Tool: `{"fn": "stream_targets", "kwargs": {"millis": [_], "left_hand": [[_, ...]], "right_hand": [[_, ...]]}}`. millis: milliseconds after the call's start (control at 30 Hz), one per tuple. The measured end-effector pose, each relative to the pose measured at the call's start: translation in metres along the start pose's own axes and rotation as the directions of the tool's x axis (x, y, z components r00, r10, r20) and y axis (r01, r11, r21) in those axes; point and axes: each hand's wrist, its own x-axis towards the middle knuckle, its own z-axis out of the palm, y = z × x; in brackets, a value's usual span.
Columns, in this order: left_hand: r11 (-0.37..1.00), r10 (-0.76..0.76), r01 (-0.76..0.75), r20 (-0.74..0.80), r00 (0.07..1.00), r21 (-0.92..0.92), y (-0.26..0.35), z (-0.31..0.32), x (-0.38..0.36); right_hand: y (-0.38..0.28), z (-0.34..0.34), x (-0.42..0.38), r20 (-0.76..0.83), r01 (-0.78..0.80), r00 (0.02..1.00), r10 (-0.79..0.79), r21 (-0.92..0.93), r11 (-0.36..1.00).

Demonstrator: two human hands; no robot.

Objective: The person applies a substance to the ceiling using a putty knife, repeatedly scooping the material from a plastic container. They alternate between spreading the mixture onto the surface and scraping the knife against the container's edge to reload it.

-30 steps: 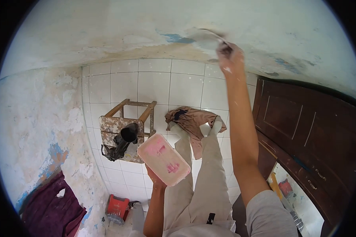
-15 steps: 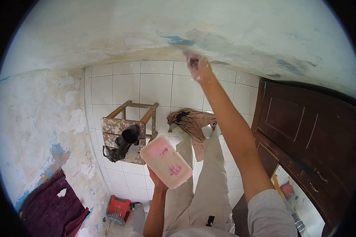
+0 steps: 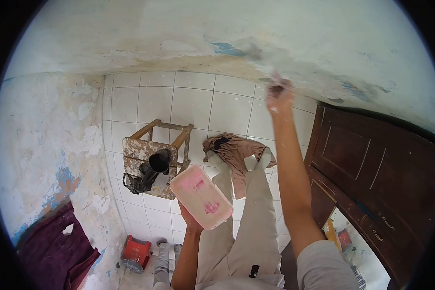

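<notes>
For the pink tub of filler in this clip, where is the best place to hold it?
From underneath, probably as the left hand does now: palm under the base of the pink tub, fingers up the near short end. It is a shallow open rectangle, tilted, so support from below leaves the open top free.

a wooden stool (image 3: pixel 152 159), brown cloth (image 3: pixel 234 152), dark door (image 3: pixel 372 164), perhaps a red bucket (image 3: pixel 136 252).

Stool (image 3: pixel 152 162) stood on floor (image 3: pixel 227 108), cloth (image 3: pixel 234 150) to its right; tray (image 3: pixel 200 195) on left hand (image 3: pixel 191 222); door (image 3: pixel 372 164) at far right.
</notes>
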Motion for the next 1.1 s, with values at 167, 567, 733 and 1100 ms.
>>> {"fn": "stream_targets", "kwargs": {"millis": [167, 567, 733, 1100], "left_hand": [[0.994, 0.022, -0.016, -0.053, 0.998, 0.105, -0.002, -0.025, 0.003], [1.000, -0.004, 0.004, -0.003, 1.000, 0.029, -0.011, -0.006, 0.009], [0.997, -0.001, 0.001, -0.001, 1.000, 0.075, -0.016, -0.005, 0.011], [0.992, 0.022, -0.019, -0.019, 1.000, 0.121, -0.017, -0.014, 0.009]], "right_hand": [[0.066, 0.001, 0.046, -0.004, -0.466, 0.885, 0.466, -0.032, 0.884], [-0.099, -0.042, 0.010, 0.029, -0.023, 0.999, 0.017, 0.190, 0.982], [0.051, -0.059, 0.044, -0.027, -0.404, 0.913, 0.408, -0.206, 0.891], [-0.054, 0.029, 0.006, 0.057, 0.005, 0.998, -0.011, 0.105, 0.994]]}}
